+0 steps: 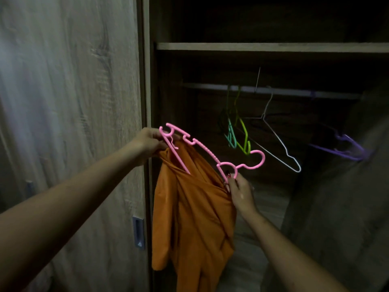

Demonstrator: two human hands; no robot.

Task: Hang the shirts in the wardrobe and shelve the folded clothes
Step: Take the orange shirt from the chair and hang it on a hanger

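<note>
An orange shirt (193, 211) hangs in loose folds from a pink plastic hanger (207, 151), which is tilted in front of the open wardrobe. My left hand (147, 142) grips the hanger's left end together with the shirt's fabric. My right hand (240, 192) pinches the hanger near its hook end along with the shirt's edge. The hanger's hook (257, 159) points right, below the rail (273, 89).
On the rail hang empty hangers: teal (230, 135), lime green (244, 140), white wire (280, 144) and purple (347, 148). A shelf (271, 47) runs above the rail. The wooden sliding door (69, 123) with its handle (138, 232) stands at the left.
</note>
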